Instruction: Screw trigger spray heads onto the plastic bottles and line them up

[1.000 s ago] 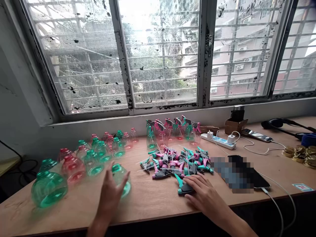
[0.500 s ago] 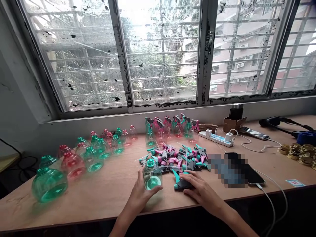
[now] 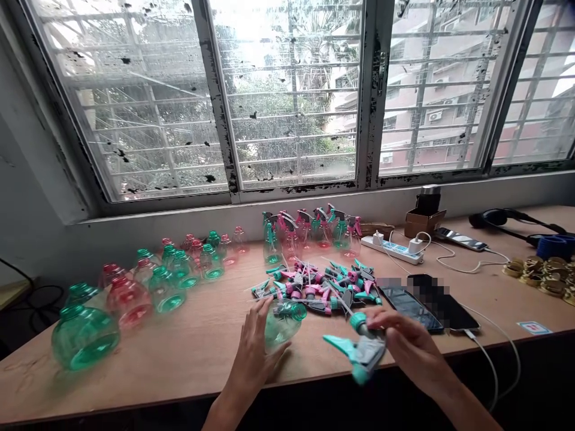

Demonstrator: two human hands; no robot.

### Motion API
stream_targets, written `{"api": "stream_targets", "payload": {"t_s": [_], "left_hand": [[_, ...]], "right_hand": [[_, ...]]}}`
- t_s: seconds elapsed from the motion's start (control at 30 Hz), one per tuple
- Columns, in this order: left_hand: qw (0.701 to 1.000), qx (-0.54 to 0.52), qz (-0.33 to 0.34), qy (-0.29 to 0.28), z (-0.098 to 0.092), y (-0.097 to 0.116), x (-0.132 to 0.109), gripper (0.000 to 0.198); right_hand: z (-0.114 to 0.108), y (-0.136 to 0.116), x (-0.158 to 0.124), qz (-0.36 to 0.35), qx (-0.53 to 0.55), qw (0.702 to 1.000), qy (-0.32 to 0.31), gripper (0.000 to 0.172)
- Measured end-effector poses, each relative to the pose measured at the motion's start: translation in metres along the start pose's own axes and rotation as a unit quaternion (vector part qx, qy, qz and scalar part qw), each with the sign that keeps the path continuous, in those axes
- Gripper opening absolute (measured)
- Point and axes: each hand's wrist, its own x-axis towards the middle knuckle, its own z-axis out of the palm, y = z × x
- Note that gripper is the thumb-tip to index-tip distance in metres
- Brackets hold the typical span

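My left hand [image 3: 254,356] is wrapped around a clear green bottle [image 3: 281,320], which is tilted with its open neck pointing to the right. My right hand [image 3: 411,347] grips a teal and grey spray trigger head [image 3: 359,350], lifted off the wooden table [image 3: 188,353] near its front edge. A thin dip tube runs from that head up toward the pile. Just behind both hands lies a pile of pink and teal spray heads [image 3: 317,282].
Several green and red empty bottles [image 3: 135,293] stand at the left. Finished spray bottles [image 3: 309,233] line the wall under the window. Two phones [image 3: 426,302], a power strip [image 3: 395,248], a small box [image 3: 422,218], headphones [image 3: 507,218] and gold caps [image 3: 545,272] lie at the right.
My left hand carried the green bottle from the left to the middle and tilted it. My right hand picked a teal spray head off the table and raised it.
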Motion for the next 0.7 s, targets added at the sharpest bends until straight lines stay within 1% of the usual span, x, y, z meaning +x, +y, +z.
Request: {"api": "stream_targets", "payload": {"t_s": [0.07, 0.13, 0.2, 0.27, 0.33, 0.43, 0.53, 0.63, 0.7], "left_hand": [[1.000, 0.003, 0.005, -0.003, 0.001, 0.000, 0.000, 0.090], [1.000, 0.001, 0.008, -0.007, 0.001, 0.000, 0.000, 0.089], [1.000, -0.001, 0.012, -0.010, 0.001, 0.000, 0.001, 0.089], [1.000, -0.005, 0.018, -0.010, 0.000, 0.001, 0.001, 0.090], [0.999, -0.009, 0.029, -0.013, -0.001, 0.002, 0.001, 0.091], [0.998, 0.002, 0.056, -0.031, -0.002, 0.004, 0.001, 0.091], [0.995, 0.028, 0.075, -0.058, -0.002, 0.006, -0.001, 0.095], [0.994, 0.029, 0.079, -0.073, -0.004, 0.011, -0.003, 0.096], [0.992, 0.025, 0.088, -0.082, -0.005, 0.014, -0.003, 0.091]], "right_hand": [[-0.009, -0.009, -0.006, 0.020, 0.070, 0.997, 0.039, 0.030], [-0.021, -0.011, -0.011, 0.037, 0.104, 0.992, 0.057, 0.036], [-0.031, -0.009, -0.014, 0.056, 0.105, 0.992, 0.047, 0.041], [-0.033, -0.006, -0.014, 0.081, 0.099, 0.992, 0.021, 0.044], [-0.026, -0.005, -0.011, 0.109, 0.106, 0.988, 0.008, 0.042], [-0.001, -0.006, -0.003, 0.156, 0.135, 0.978, 0.038, 0.031], [0.020, -0.001, 0.005, 0.209, 0.185, 0.959, 0.048, 0.030], [0.027, 0.011, 0.011, 0.247, 0.236, 0.937, 0.077, 0.031], [0.026, 0.018, 0.012, 0.274, 0.253, 0.925, 0.074, 0.033]]}}
